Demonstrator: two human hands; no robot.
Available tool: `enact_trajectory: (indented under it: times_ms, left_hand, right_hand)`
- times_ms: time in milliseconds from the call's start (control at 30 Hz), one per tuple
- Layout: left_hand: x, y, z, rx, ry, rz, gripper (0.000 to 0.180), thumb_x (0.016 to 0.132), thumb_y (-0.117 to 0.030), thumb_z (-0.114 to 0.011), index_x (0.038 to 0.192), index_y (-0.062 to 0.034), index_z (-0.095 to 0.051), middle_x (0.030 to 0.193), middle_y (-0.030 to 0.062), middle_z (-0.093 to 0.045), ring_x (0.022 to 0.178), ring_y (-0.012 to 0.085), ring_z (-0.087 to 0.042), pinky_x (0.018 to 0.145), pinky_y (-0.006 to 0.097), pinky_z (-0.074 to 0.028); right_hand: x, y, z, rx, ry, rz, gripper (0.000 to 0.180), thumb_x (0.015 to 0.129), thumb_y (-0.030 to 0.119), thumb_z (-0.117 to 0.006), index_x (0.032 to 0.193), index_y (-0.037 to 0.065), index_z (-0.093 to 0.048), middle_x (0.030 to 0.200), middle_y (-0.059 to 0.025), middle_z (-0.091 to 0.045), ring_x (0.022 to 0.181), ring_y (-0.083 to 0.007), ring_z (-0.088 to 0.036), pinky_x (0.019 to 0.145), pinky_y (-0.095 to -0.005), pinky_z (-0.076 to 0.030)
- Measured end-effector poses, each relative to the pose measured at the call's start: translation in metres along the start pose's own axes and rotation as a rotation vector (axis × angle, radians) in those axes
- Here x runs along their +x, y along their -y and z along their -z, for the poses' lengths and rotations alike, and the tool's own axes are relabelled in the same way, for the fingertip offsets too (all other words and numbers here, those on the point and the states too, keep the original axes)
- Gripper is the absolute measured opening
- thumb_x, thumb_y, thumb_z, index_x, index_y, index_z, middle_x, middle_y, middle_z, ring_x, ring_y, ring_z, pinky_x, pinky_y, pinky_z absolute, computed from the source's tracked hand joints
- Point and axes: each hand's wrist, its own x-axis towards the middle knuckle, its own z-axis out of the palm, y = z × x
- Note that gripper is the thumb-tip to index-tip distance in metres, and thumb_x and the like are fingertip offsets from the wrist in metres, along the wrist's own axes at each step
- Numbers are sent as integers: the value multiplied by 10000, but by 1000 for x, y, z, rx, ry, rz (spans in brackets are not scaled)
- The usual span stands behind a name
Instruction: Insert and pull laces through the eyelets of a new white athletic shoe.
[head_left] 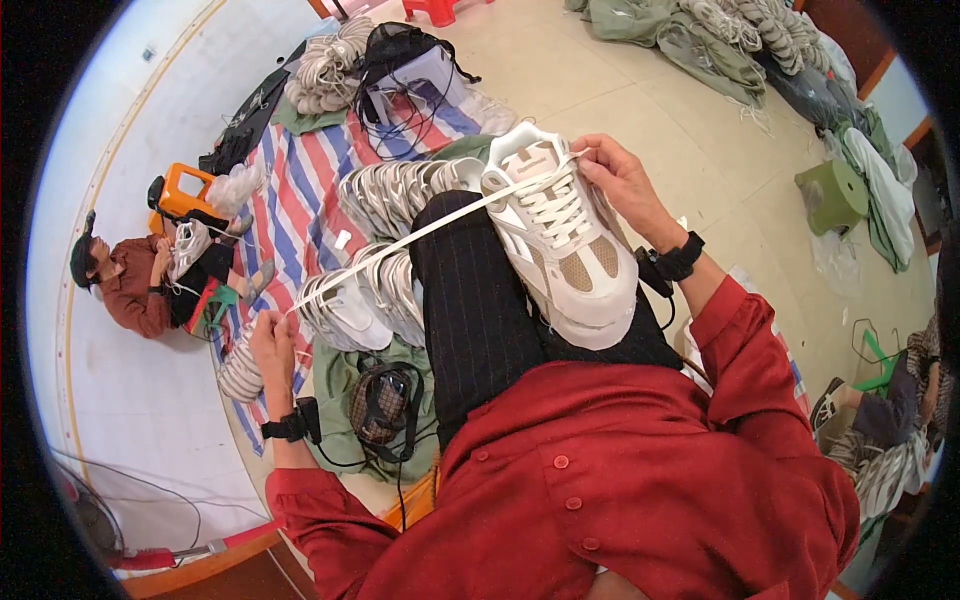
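Observation:
A beige and white sneaker [593,278] rests on my lap, its toe pointing toward me. White lacing crosses its tongue. From the upper eyelets a long white shoelace [425,230] stretches taut to the lower left. My left hand [272,347] grips that lace, fingers closed, well out to the side of my knee. At the shoe's ankle end, my right hand [612,178] pinches a bit of white lace between thumb and fingers, close by the collar.
Rows of similar shoes [375,290] stand left of my legs on a striped sheet [290,185]. Near them lies a small brown patterned bag [385,405]. A co-worker [140,285] sits at far left with a shoe; a green stool [832,197] stands at right.

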Motion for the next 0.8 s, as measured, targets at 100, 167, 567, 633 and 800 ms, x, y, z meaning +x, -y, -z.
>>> enact_trajectory:
  times_ms: [100, 167, 567, 633, 800]
  left_hand:
    - [3, 10, -1, 135, -58, -98, 84, 860, -83, -519, 811, -14, -521, 632, 141, -567, 565, 281, -564, 568, 382, -441]
    - [7, 17, -6, 209, -46, -108, 85, 858, -89, -519, 823, -13, -533, 643, 155, -573, 584, 311, -568, 578, 395, -443]
    - [15, -91, -87, 14, 233, -316, 280, 799, -73, -625, 1073, -31, -590, 1005, 172, -634, 922, 347, -611, 822, 402, -480]
    - [19, -129, -94, -77, 225, -526, 302, 797, -52, -622, 1096, -37, -584, 1075, 161, -614, 999, 341, -586, 870, 392, -466]
    - [17, -214, -122, -260, 235, -666, 276, 815, -41, -608, 1089, -22, -579, 1026, 157, -625, 963, 312, -616, 828, 365, -484]
  right_hand:
    - [1, 2, 1, -5, 11, 11, 208, 963, 92, -508, 1164, 61, -553, 868, 41, -540, 808, -39, -485, 753, -197, -422]
    - [1, 4, 1, -8, 18, 18, 227, 964, 94, -506, 1185, 61, -549, 865, 38, -538, 804, -40, -483, 750, -197, -421]
    - [14, 26, 1, -612, 69, 365, 198, 884, 20, -575, 1072, 65, -619, 861, -61, -559, 752, -170, -546, 681, -283, -453]
    - [17, 33, 0, -695, 88, 459, 85, 881, 63, -554, 957, 85, -584, 909, -106, -547, 758, -306, -589, 676, -389, -480]
    - [20, 36, -6, -731, 88, 409, 51, 903, 84, -504, 943, 60, -525, 947, -119, -532, 786, -350, -591, 677, -426, -479]
